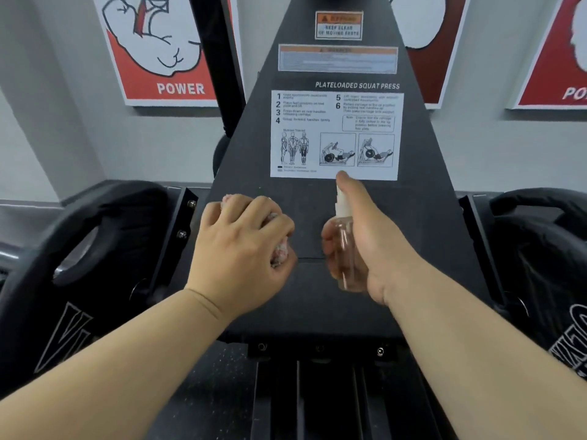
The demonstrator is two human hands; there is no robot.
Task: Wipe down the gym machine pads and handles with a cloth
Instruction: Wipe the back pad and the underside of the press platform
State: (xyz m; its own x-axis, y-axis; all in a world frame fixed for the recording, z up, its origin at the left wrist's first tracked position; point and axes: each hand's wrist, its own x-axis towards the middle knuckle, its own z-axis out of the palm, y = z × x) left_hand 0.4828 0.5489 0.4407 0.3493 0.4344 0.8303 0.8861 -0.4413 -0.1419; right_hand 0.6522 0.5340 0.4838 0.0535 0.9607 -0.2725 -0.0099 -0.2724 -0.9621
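Observation:
A black squat-press machine panel (317, 296) fills the middle of the view, with a white instruction sticker (336, 134) on it. My left hand (241, 249) grips a bunched pinkish cloth (281, 249) against the panel's lower part; only bits of cloth show between the fingers. My right hand (371, 242) holds a small clear spray bottle (344, 246) upright beside it, with the forefinger on top of the white nozzle, which points at the panel.
Large black weight plates hang on both sides: left plate (95, 265) and right plate (546, 265). Black frame rails (317, 401) run below the panel. Red and white posters (165, 49) hang on the grey wall behind.

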